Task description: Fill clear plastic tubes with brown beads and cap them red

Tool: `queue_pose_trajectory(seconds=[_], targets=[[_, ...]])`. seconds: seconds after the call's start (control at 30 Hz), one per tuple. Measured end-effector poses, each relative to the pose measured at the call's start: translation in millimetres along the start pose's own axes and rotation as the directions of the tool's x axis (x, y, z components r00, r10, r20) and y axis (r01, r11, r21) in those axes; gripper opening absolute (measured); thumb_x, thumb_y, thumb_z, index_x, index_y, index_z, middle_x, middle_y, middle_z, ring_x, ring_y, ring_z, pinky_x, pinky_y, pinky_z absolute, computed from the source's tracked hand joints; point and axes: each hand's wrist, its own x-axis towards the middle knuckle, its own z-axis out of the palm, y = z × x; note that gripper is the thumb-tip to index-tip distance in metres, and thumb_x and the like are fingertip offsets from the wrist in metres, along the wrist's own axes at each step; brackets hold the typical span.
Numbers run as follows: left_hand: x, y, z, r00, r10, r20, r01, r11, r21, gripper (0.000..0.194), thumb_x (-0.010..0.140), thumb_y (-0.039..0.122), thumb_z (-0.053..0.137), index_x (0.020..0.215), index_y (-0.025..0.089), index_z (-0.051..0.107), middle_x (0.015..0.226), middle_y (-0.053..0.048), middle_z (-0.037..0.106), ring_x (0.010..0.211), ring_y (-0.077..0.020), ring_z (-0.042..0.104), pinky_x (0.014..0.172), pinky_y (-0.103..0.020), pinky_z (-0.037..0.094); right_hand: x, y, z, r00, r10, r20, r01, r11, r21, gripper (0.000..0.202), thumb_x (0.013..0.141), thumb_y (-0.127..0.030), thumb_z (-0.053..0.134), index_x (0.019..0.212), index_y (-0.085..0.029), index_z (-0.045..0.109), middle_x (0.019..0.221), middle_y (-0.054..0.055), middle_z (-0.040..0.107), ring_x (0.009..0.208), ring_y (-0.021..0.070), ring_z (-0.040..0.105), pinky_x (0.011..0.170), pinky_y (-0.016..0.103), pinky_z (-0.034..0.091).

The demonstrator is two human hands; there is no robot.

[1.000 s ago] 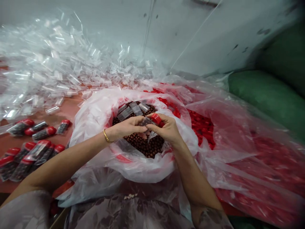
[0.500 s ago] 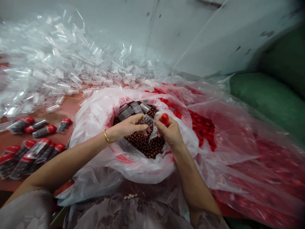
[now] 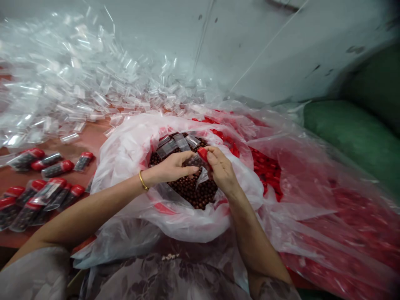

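Over a tub lined with white plastic (image 3: 118, 154), both of my hands meet. My left hand (image 3: 176, 166) is closed around a clear plastic tube (image 3: 195, 160) with dark balls in it, mostly hidden by the fingers. My right hand (image 3: 220, 168) pinches a red cap (image 3: 203, 153) at the tube's open end; whether it is seated I cannot tell. Below the hands, brown balls (image 3: 195, 196) fill the tub. Several clear tubes (image 3: 167, 148) lie on the balls at the back. A small clear plastic piece (image 3: 203, 177) shows beneath the right fingers.
Capped tubes of dark balls (image 3: 58, 168) lie at left on the reddish table (image 3: 90, 135). A heap of clear tubes (image 3: 71, 79) rises behind them. At right, red caps (image 3: 265, 166) fill a clear plastic bag (image 3: 300, 175), with a green sack (image 3: 340, 125) beyond.
My right hand has brought the red cap from above its fingers over to the tube's end. The left hand keeps hold of the tube. The view has shifted slightly.
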Motion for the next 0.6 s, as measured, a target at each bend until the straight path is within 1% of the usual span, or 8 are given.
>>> queue_pose_trajectory(seconds=[0.07,0.13,0.2,0.27,0.33,0.4,0.5,0.6], targets=[[0,0,0.0,0.999,0.025,-0.030,-0.023,0.997,0.074,0.034,0.084,0.040,0.062,0.101,0.012,0.057,0.089,-0.004,0.061,0.079,-0.0143,0.055,0.078,-0.029,0.047,-1,3,4,0.993,-0.107,-0.041,0.102,0.988,-0.113,0.038,0.095,-0.050,0.043,0.108,-0.023,0.066,0.090,0.004,0.071,0.080,0.0170,0.067,0.072,0.030,0.055],[-1,1,-0.4,0.997,0.064,-0.051,-0.055,0.986,0.158,0.032,0.086,0.039,0.057,0.102,0.011,0.056,0.092,-0.005,0.062,0.084,-0.0157,0.056,0.081,-0.030,0.046,-3,5,7,0.977,-0.201,-0.072,0.180,0.958,-0.222,0.039,0.096,-0.045,0.043,0.117,-0.023,0.067,0.110,0.007,0.072,0.100,0.0211,0.068,0.087,0.035,0.055],[-2,3,-1.0,0.992,0.110,-0.059,-0.092,0.963,0.252,0.030,0.088,0.038,0.053,0.101,0.011,0.055,0.095,-0.007,0.062,0.087,-0.0171,0.056,0.083,-0.031,0.046,-6,5,8,0.962,-0.267,-0.059,0.235,0.918,-0.318,0.040,0.097,-0.040,0.041,0.127,-0.023,0.063,0.121,0.008,0.069,0.110,0.0223,0.066,0.094,0.037,0.053],[-2,5,-1.4,0.989,0.135,-0.054,-0.109,0.934,0.340,0.029,0.089,0.038,0.050,0.101,0.012,0.054,0.096,-0.007,0.063,0.087,-0.0182,0.056,0.083,-0.031,0.045,-10,4,7,0.949,-0.314,-0.013,0.283,0.873,-0.398,0.042,0.099,-0.035,0.038,0.135,-0.023,0.057,0.125,0.007,0.068,0.112,0.0213,0.066,0.096,0.035,0.053],[-3,7,-1.7,0.992,0.121,-0.044,-0.093,0.912,0.400,0.029,0.089,0.040,0.048,0.097,0.013,0.054,0.093,-0.006,0.063,0.084,-0.0182,0.056,0.080,-0.030,0.045,-14,2,5,0.934,-0.355,0.051,0.334,0.810,-0.482,0.044,0.099,-0.031,0.037,0.140,-0.022,0.052,0.126,0.008,0.068,0.109,0.0204,0.067,0.092,0.033,0.055],[-3,7,-2.0,0.995,0.089,-0.041,-0.062,0.898,0.436,0.029,0.089,0.042,0.046,0.090,0.014,0.053,0.086,-0.004,0.061,0.079,-0.0168,0.054,0.074,-0.029,0.044,-16,0,3,0.913,-0.394,0.111,0.381,0.721,-0.579,0.046,0.099,-0.031,0.036,0.141,-0.019,0.050,0.119,0.010,0.071,0.097,0.0202,0.071,0.081,0.031,0.057],[-4,7,-3.0,0.997,0.059,-0.046,-0.030,0.881,0.473,0.030,0.088,0.044,0.047,0.084,0.015,0.053,0.079,-0.002,0.058,0.071,-0.0146,0.050,0.067,-0.026,0.041,-18,-4,1,0.895,-0.401,0.196,0.414,0.580,-0.702,0.049,0.099,-0.035,0.035,0.138,-0.011,0.053,0.093,0.012,0.076,0.071,0.0200,0.071,0.061,0.029,0.053],[-4,8,-3.0,0.998,0.058,-0.040,-0.031,0.872,0.488,0.032,0.087,0.045,0.049,0.087,0.014,0.055,0.080,-0.003,0.060,0.071,-0.0144,0.050,0.066,-0.026,0.041,-18,-9,-2,0.897,-0.380,0.227,0.414,0.537,-0.735,0.051,0.099,-0.039,0.034,0.129,-0.007,0.060,0.078,0.012,0.075,0.061,0.0184,0.067,0.054,0.027,0.048]])
